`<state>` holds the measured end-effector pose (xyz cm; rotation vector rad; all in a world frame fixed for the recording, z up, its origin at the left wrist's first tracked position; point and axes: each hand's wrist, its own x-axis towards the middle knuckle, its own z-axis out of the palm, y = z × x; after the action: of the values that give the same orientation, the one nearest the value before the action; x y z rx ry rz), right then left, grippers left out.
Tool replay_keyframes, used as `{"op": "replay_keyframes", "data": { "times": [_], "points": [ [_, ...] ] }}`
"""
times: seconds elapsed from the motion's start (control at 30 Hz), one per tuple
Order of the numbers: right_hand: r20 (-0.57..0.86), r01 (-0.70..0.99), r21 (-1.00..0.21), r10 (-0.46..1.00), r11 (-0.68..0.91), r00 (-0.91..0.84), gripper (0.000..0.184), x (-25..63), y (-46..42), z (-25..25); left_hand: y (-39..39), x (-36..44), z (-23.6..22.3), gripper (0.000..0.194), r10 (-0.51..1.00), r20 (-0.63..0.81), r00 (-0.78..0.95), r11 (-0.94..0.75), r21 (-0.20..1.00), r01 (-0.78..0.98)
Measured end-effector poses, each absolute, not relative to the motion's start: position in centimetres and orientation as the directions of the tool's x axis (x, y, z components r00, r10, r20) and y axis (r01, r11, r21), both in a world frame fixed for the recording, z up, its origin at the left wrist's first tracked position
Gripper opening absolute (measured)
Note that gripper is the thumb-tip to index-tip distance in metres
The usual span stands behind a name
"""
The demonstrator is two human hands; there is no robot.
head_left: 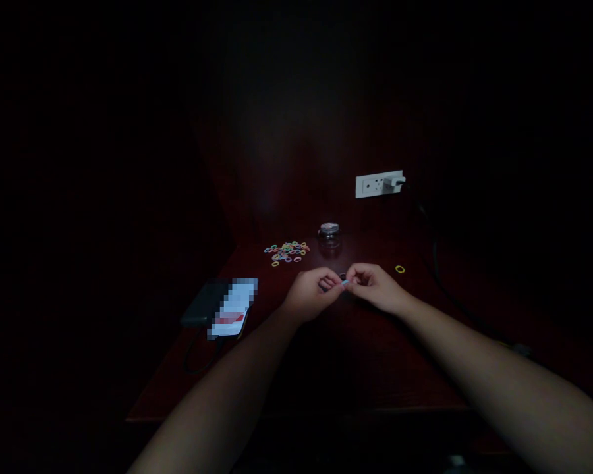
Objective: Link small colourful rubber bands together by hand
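Observation:
My left hand (312,293) and my right hand (375,288) meet above the dark red table, fingertips almost touching. Between them, both pinch a small pale blue hair tie (344,282), mostly hidden by the fingers. Just behind the fingertips a small dark ring (342,276) is partly visible. Beyond my left hand lies a loose pile of small coloured hair ties (289,251). A single yellow hair tie (400,269) rests to the right of my right hand. Behind both hands stands a clear jar (330,243) with its lid on.
On the left, a lit phone (233,308) lies against a dark flat box (203,303), with a cable looping below. A white wall socket (379,184) holds a plug, whose black cable (435,257) runs down the right side. The table's front edge (375,413) crosses below my forearms. Surroundings are very dark.

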<state>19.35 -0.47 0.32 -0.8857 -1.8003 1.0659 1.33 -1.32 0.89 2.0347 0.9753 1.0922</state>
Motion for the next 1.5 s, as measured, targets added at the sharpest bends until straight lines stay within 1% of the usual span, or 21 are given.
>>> {"op": "replay_keyframes", "data": {
  "times": [0.2, 0.47, 0.57, 0.83, 1.0, 1.17, 1.27, 1.37, 1.5],
  "points": [
    [0.254, 0.059, -0.947, 0.852, 0.314, -0.457, 0.033, 19.2, -1.0, 0.8, -1.1, 1.3, 0.8, 0.013, 0.845, 0.382, 0.374, -0.491, 0.831, 0.261],
    [0.295, 0.059, -0.937, 0.868, 0.346, -0.400, 0.030, 19.1, -1.0, 0.8, -0.9, 1.5, 0.5, 0.009, 0.849, 0.376, 0.370, -0.473, 0.853, 0.220],
    [0.318, 0.057, -0.930, 0.872, 0.363, -0.373, 0.028, 19.0, -1.0, 0.8, -1.1, 1.6, 0.6, 0.008, 0.849, 0.365, 0.382, -0.455, 0.873, 0.178],
    [0.344, 0.049, -0.923, 0.878, 0.381, -0.333, 0.026, 19.0, -0.8, 0.6, -1.5, 2.3, 0.5, 0.015, 0.843, 0.290, 0.452, -0.367, 0.926, 0.090],
    [0.420, 0.027, -0.890, 0.841, 0.455, -0.341, 0.024, 18.8, -0.8, 0.6, -1.5, 2.3, 0.5, 0.015, 0.849, 0.297, 0.437, -0.369, 0.925, 0.088],
    [0.386, 0.049, -0.900, 0.844, 0.433, -0.372, 0.023, 18.8, -1.3, 0.9, -1.2, 2.2, 0.4, 0.012, 0.868, 0.313, 0.386, -0.371, 0.925, 0.084],
    [0.365, 0.017, -0.914, 0.841, 0.405, -0.399, 0.024, 18.7, -1.7, 1.1, -1.1, 2.2, 0.2, 0.012, 0.884, 0.301, 0.356, -0.361, 0.926, 0.113],
    [0.383, -0.016, -0.911, 0.830, 0.413, -0.405, 0.021, 18.6, -1.9, 1.1, -1.1, 2.4, 0.2, 0.013, 0.895, 0.279, 0.347, -0.336, 0.935, 0.114],
    [0.392, -0.012, -0.906, 0.830, 0.423, -0.397, 0.015, 18.7, -1.8, 1.0, -1.3, 2.5, 0.4, 0.013, 0.904, 0.277, 0.326, -0.329, 0.937, 0.115]
  ]
}}
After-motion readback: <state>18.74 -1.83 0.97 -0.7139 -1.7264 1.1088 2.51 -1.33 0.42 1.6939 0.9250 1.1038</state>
